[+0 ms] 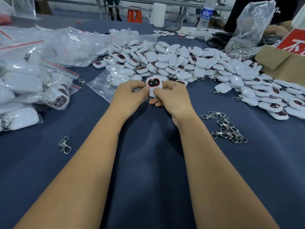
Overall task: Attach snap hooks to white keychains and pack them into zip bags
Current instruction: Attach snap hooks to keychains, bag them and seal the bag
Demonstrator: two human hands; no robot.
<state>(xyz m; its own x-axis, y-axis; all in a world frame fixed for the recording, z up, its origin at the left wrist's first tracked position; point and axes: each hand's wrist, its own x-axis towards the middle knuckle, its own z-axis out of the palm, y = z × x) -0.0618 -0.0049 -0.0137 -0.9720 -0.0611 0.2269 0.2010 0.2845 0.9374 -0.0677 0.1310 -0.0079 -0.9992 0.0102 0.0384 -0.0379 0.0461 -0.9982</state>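
Observation:
A white keychain [154, 85] with a dark, red-rimmed face is held upright above the blue cloth, pinched between my left hand [130, 95] and my right hand [171, 98]. A metal snap hook [154, 98] hangs at its lower end, partly hidden by my right fingers. A big heap of white keychains [181, 61] lies beyond my hands. Loose snap hooks [228, 128] lie to the right, and one single hook [65, 145] to the left. A zip bag [105, 83] with keychains inside lies just left of my hands.
Filled zip bags [29, 90] pile up at the left, with empty bags [66, 43] behind them. A cardboard box [280, 61] and a clear bag of hooks [250, 28] stand at the right. A water bottle [205, 15] is at the back.

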